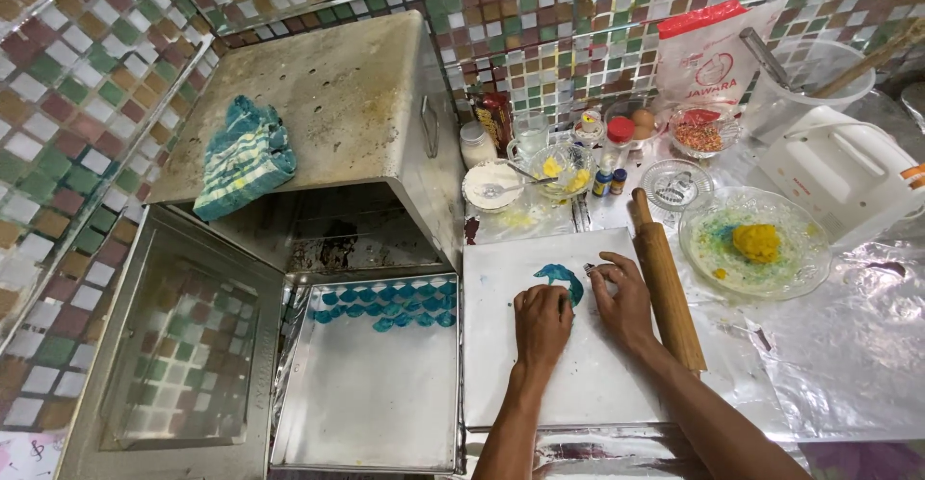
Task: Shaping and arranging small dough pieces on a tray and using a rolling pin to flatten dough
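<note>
Left hand flat, half-hiding teal dough; right hand pinches a hard-to-make-out cutter.

Both hands on teal dough at a white board.
Left hand pressed flat on flattened teal dough; right hand pinching a small metal cutter at its edge. Rolling pin just right of the white board. Baking tray with rows of teal pieces left, before open tin oven.
</note>
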